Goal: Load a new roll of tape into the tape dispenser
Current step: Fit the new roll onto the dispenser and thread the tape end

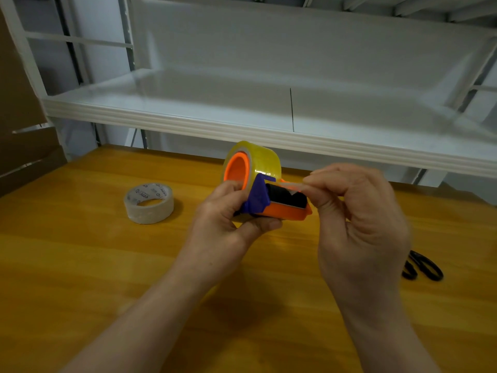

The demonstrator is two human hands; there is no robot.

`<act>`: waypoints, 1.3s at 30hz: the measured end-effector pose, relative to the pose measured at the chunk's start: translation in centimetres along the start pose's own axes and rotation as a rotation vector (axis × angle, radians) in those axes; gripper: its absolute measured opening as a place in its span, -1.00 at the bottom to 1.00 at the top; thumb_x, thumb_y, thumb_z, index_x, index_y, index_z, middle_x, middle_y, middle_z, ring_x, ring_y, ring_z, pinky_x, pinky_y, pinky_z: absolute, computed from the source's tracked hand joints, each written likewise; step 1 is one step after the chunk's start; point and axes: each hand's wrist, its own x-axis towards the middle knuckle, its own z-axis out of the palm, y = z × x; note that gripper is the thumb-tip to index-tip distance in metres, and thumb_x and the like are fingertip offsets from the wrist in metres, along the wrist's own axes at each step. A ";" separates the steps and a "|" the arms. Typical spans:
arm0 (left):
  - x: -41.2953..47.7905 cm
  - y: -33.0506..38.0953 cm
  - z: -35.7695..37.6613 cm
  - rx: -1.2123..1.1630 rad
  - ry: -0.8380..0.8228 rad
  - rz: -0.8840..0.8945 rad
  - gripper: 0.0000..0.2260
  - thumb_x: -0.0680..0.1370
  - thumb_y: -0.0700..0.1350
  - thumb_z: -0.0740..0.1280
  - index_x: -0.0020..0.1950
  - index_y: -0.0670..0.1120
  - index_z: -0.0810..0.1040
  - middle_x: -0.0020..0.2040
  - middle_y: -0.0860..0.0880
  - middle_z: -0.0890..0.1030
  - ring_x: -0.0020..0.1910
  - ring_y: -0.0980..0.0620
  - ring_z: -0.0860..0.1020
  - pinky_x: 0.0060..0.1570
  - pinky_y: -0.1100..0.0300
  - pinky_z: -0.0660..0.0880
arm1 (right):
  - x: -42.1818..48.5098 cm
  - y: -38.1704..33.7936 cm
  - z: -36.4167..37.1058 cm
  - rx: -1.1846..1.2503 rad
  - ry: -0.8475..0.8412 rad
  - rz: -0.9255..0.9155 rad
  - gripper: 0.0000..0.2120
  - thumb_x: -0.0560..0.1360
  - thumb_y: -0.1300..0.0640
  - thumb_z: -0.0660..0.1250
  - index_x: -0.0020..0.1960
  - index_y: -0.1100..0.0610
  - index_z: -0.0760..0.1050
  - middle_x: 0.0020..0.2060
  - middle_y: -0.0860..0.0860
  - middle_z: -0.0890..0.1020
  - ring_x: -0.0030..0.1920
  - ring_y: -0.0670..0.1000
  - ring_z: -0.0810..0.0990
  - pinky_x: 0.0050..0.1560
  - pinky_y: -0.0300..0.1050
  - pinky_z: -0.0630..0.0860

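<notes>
An orange and blue tape dispenser (271,203) with a black roller is held above the wooden table. A yellowish clear tape roll (262,160) sits on its orange hub. My left hand (228,219) grips the dispenser from below and from the left. My right hand (357,211) pinches the loose end of the tape (293,185), which stretches from the roll over the black roller to my fingertips. A second, thinner roll of clear tape (148,203) lies flat on the table to the left, apart from both hands.
Black-handled scissors (422,266) lie on the wooden table (80,265) at the right. A white shelf (242,114) runs across just behind the table. Cardboard (24,146) leans at the far left.
</notes>
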 end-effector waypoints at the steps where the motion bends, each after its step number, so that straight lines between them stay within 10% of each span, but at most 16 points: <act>1: 0.0 0.1 0.0 -0.003 -0.002 0.001 -0.74 0.42 -0.09 0.51 0.10 0.01 0.67 0.10 -0.04 0.61 0.11 0.11 0.58 0.04 0.38 0.48 | 0.0 0.0 0.0 0.005 -0.001 0.007 -0.96 0.50 0.36 0.47 -0.05 0.29 0.65 -0.11 0.13 0.64 -0.04 -0.04 0.57 0.06 -0.39 0.43; 14: -0.1 0.6 0.1 -0.082 0.008 -0.021 -0.48 0.38 -0.14 0.55 0.12 -0.14 0.27 0.01 -0.14 0.58 -0.03 0.03 0.61 -0.08 0.22 0.54 | 0.3 -0.5 0.1 -0.135 0.040 -0.061 -0.91 0.57 0.31 0.39 -0.08 0.33 0.60 -0.13 0.20 0.62 -0.02 -0.03 0.49 0.04 -0.44 0.36; 39: 0.0 0.8 0.7 -0.321 0.114 -0.307 -0.45 0.40 -0.25 0.52 0.23 -0.08 0.27 0.08 -0.13 0.63 0.01 -0.09 0.67 -0.06 0.10 0.65 | -1.0 -0.2 1.1 -0.217 0.033 -0.192 -0.88 0.57 0.30 0.43 0.06 0.26 0.72 -0.04 0.17 0.72 -0.06 0.15 0.70 -0.10 -0.03 0.65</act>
